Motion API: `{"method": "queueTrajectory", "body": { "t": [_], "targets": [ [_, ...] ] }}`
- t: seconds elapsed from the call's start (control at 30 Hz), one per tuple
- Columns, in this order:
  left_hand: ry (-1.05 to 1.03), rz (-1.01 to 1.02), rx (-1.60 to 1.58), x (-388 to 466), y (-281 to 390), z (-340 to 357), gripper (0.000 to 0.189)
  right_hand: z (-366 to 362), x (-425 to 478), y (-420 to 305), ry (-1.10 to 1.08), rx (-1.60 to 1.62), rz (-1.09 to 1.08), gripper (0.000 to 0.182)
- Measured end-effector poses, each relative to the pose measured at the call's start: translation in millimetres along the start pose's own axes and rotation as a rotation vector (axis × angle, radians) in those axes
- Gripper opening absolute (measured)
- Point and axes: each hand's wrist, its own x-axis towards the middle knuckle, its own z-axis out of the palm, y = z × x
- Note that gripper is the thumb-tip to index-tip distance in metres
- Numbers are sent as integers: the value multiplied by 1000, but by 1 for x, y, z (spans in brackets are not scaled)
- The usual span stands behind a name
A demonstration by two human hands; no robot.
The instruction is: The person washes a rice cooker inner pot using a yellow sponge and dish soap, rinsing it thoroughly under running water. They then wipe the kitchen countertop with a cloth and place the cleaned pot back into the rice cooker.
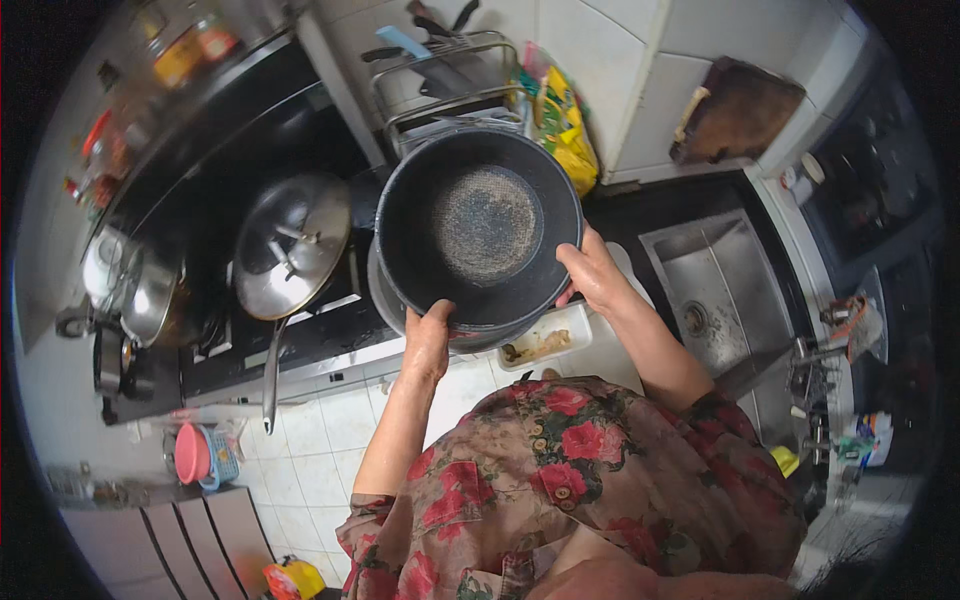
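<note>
Both of my hands hold a deep black cooking pot (487, 225), tilted so that I look into it. Its floor shows a pale textured patch. My left hand (429, 341) grips the near left rim with the thumb over the edge. On the right side of the pot, my right hand (592, 274) has its thumb on the rim and its fingers underneath. Partly hidden below the pot is a round grey vessel (382, 289). A white rectangular tray (583, 341) with food bits lies just beyond the pot's near right edge.
Left, a lidded pan (294, 247) stands on the black stove, its handle over the front edge; a steel pot (150, 300) is farther left. A knife rack (450, 45) and a yellow plastic bag (574, 142) stand behind. At right are a steel sink (712, 292) and a wooden cutting board (739, 112).
</note>
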Motion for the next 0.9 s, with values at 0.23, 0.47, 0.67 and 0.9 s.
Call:
{"method": "queueTrajectory", "body": {
  "t": [0.23, 0.47, 0.67, 0.9],
  "targets": [
    [-341, -27, 130, -21, 18, 70, 41, -48, -72, -1, 335, 86, -34, 38],
    [-687, -156, 257, -34, -33, 174, 34, -114, -166, 1, 753, 108, 57, 37],
    [-843, -251, 353, -32, -86, 269, 44, -194, -208, 15, 882, 71, 244, 66],
    [-858, -340, 384, -21, -167, 374, 44, -429, -246, 145, 1378, -168, 179, 64]
  ]
}}
